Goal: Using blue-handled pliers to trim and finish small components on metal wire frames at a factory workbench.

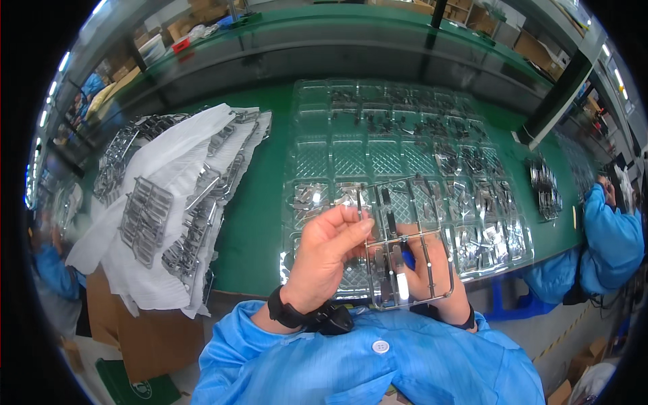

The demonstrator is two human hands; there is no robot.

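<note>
A grey metallic-looking sprue frame (405,239), with slim silver and dark pieces attached to its runners, was held up in front of the person's chest, above the near edge of a clear compartment tray (314,159). The left hand (322,248) had its thumb and forefinger pinched together at the frame's left side, near the upper half. The right hand (442,270) was behind the frame, around its lower right part; its fingertips were mostly hidden, so how far they were closed could not be told. A black wristband (289,312) circled the left wrist. In the tray, silver pieces (489,236) filled nearer compartments and small dark pieces (425,125) lay in farther ones. To the left, more sprue frames were piled with white wrapping sheets (169,148), one frame (146,219) lying on top. The tray rested on a green tabletop (248,229), where a stack of frames (545,189) stood on the right. Beyond that stack was a co-worker's blue sleeve (604,219).
</note>
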